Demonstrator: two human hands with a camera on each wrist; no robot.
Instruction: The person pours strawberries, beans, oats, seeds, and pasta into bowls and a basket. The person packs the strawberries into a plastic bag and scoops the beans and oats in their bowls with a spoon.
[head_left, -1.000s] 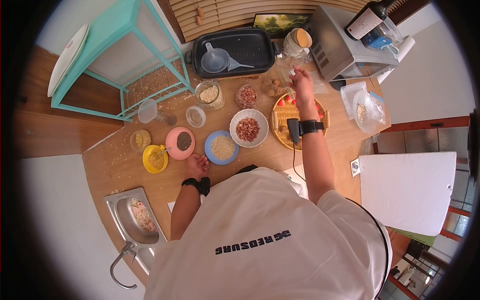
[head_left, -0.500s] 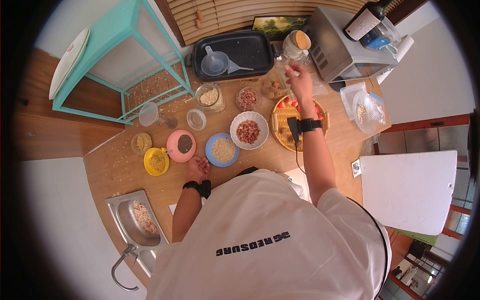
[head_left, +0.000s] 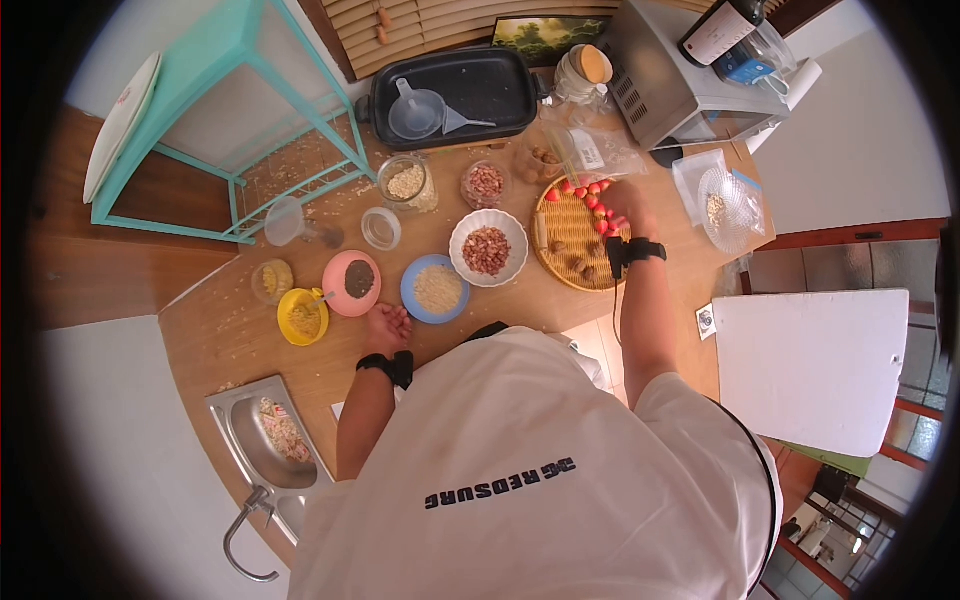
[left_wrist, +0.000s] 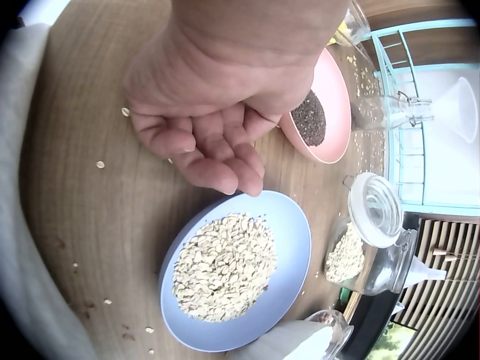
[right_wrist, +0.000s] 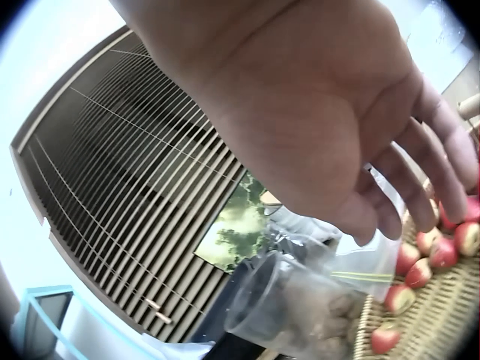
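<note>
My left hand (head_left: 388,325) rests palm up on the wooden counter with loosely curled fingers. Beside it are a pink bowl (left_wrist: 339,105) of small dark seeds and a blue bowl (left_wrist: 294,232) of oats; in the left wrist view the fingertips overlap the blue rim. My right hand (head_left: 632,207) is over the back right of a round wicker basket (head_left: 550,234). Its fingers reach loosely apart in the right wrist view, close to small red-and-white fruits (right_wrist: 442,251), with nothing seen between them. Walnuts (head_left: 588,272) lie toward the basket's front.
Behind the basket are a clear plastic bag (head_left: 598,152) and a walnut jar (right_wrist: 259,304). A white scalloped bowl (head_left: 517,245) of reddish nuts, a yellow bowl (head_left: 303,338) and an oat jar (head_left: 410,185) stand leftward. A black pan (head_left: 505,85), microwave (head_left: 690,95) and turquoise rack (head_left: 110,205) border the counter.
My right hand has moved from above the plastic bag back toward me, over the fruits in the basket. The left hand has stayed where it was.
</note>
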